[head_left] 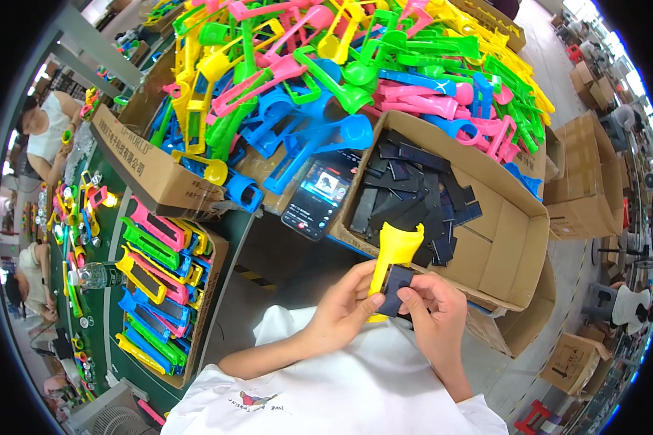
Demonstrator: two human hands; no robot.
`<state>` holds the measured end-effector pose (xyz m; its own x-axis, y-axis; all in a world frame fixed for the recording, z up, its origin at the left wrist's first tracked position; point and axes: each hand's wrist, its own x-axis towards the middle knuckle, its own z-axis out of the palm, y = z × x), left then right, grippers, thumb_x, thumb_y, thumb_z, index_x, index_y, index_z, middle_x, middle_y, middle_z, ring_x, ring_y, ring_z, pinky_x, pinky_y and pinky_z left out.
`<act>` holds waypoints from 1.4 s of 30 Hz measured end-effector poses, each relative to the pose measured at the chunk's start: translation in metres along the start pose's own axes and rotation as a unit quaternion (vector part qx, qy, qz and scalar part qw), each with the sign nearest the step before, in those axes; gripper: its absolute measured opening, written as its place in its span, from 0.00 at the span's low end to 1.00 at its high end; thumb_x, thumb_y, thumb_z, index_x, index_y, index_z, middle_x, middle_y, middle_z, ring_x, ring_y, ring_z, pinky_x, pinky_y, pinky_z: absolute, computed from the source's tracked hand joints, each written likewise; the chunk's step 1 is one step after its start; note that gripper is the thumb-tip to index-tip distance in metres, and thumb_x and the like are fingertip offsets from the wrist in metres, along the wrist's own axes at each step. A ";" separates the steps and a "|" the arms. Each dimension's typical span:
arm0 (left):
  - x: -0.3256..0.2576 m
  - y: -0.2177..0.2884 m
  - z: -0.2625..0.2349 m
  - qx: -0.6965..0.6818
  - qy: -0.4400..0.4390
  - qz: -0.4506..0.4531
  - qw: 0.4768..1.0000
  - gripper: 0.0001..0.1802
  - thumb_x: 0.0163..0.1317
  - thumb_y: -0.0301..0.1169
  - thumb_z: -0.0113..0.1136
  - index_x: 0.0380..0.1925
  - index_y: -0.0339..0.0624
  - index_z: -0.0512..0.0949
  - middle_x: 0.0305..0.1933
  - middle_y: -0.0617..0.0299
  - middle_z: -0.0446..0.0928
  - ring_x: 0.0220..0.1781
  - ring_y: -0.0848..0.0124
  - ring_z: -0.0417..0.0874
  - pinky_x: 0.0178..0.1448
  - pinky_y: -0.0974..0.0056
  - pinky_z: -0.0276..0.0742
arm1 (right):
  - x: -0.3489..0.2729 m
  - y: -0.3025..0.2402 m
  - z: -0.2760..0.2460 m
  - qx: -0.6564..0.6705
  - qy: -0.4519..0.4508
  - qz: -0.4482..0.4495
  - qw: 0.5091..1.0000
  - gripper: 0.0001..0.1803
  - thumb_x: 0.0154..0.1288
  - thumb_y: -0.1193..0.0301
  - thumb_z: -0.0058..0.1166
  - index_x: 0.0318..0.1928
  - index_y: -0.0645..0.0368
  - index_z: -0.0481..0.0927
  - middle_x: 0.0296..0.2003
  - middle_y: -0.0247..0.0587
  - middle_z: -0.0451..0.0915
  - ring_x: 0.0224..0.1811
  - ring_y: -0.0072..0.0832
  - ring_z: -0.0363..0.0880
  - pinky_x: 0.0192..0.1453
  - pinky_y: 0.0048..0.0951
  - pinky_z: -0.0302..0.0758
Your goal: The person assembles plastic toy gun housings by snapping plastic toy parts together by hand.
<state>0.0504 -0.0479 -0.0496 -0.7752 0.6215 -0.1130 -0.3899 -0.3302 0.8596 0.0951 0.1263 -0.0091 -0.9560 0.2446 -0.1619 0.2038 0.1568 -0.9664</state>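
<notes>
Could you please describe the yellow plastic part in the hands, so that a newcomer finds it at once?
Start from the open cardboard box of black panels. By its near edge, the left hand and right hand hold the yellow plastic part, cupped end pointing away. Unlike yellow parts heaped beyond, it is handheld and partly behind a dark panel.

Yellow part (397, 248) is showing smooth, glossy plastic; dark panel (393, 291) against it is looking flat and matt. Heaped parts (347, 135) are shining lightly, all smooth coloured plastic. Loose black panels (433, 210) are reading mostly matt, a few faces giving a faint sheen. Open carton (502, 270) is showing dull brown cardboard. Phone screen (313, 205) is gleaming, glass-like. Shirt (319, 399) is hanging in soft creases, matt white cloth.
</notes>
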 end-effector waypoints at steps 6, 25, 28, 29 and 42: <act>-0.001 -0.003 -0.002 -0.013 0.000 0.015 1.000 0.27 0.79 0.24 0.51 0.74 0.34 0.58 0.70 0.51 0.73 0.70 0.66 0.76 0.72 0.61 0.73 | -0.004 -0.002 0.001 -0.042 0.035 -0.084 0.995 0.06 0.68 0.79 0.64 0.41 0.68 0.82 0.32 0.40 0.82 0.29 0.23 0.85 0.34 0.22 0.79; 0.004 0.001 -0.002 0.003 0.035 0.020 0.999 0.21 0.80 0.27 0.51 0.69 0.33 0.66 0.60 0.58 0.77 0.59 0.73 0.79 0.66 0.65 0.74 | 0.018 -0.001 0.005 0.119 -0.094 0.045 0.987 0.28 0.67 0.83 0.63 0.64 0.63 0.66 0.53 0.42 0.80 0.51 0.26 0.83 0.52 0.28 0.82; 0.006 -0.010 -0.008 -0.108 0.038 -0.038 0.993 0.20 0.81 0.30 0.51 0.68 0.36 0.67 0.60 0.60 0.80 0.62 0.74 0.80 0.67 0.65 0.74 | 0.020 0.002 0.009 0.158 -0.135 0.037 0.977 0.29 0.69 0.79 0.64 0.65 0.63 0.63 0.53 0.42 0.81 0.53 0.27 0.83 0.53 0.29 0.82; 0.004 -0.014 -0.007 -0.112 0.041 -0.024 0.993 0.21 0.82 0.34 0.50 0.68 0.36 0.68 0.59 0.60 0.80 0.60 0.76 0.80 0.65 0.66 0.75 | 0.019 0.001 0.010 0.153 -0.138 0.031 0.978 0.29 0.70 0.79 0.63 0.65 0.63 0.63 0.53 0.43 0.81 0.52 0.26 0.83 0.53 0.28 0.81; -0.021 -0.014 0.003 0.142 0.103 0.047 0.983 0.18 0.81 0.30 0.47 0.66 0.33 0.70 0.53 0.59 0.81 0.53 0.75 0.81 0.59 0.68 0.76 | -0.008 0.008 0.040 -0.089 -0.033 -0.128 0.987 0.21 0.76 0.78 0.54 0.60 0.71 0.59 0.45 0.52 0.84 0.41 0.27 0.86 0.44 0.23 0.81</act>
<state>0.0733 -0.0543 -0.0577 -0.8968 0.4308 -0.1008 -0.1809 -0.1492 0.9721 0.0961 0.0872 -0.0231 -0.9916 0.1122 0.0646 -0.0182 0.3732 -0.9276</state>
